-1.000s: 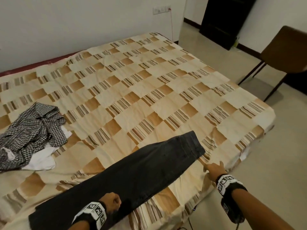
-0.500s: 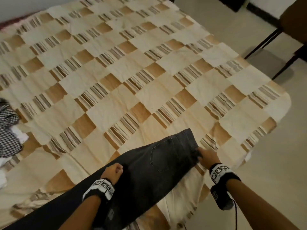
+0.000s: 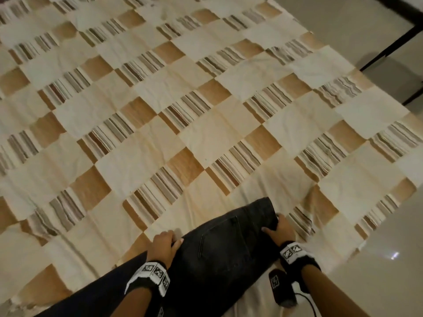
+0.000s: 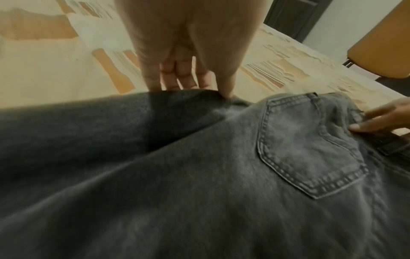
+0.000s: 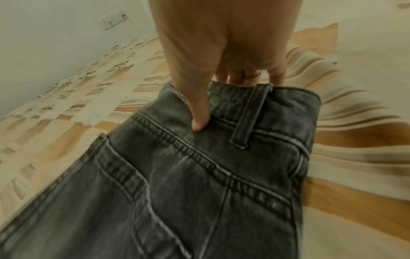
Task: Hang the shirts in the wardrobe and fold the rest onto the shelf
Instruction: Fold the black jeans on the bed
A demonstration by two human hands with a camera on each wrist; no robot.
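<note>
Dark grey jeans [image 3: 219, 252] lie folded lengthwise on the checked bedspread [image 3: 206, 124], waistband toward the right, back pocket [image 4: 308, 149] facing up. My left hand [image 3: 163, 244] grips the far folded edge of the jeans near the seat, thumb on top and fingers tucked under [image 4: 188, 84]. My right hand [image 3: 278, 229] pinches the waistband [image 5: 255, 105] beside a belt loop, thumb on top of the denim and fingers behind it. The shirts are out of view.
The bed's near right corner [image 3: 357, 227] drops to a pale tiled floor [image 3: 389, 259]. Dark chair legs [image 3: 389, 46] stand at the upper right. A brown chair seat [image 4: 381, 43] shows in the left wrist view.
Both hands have closed on the jeans: the right moved from the bedspread onto the waistband, the left slid from the leg up to the seat's edge. The camera tilted down, losing the checked shirt.
</note>
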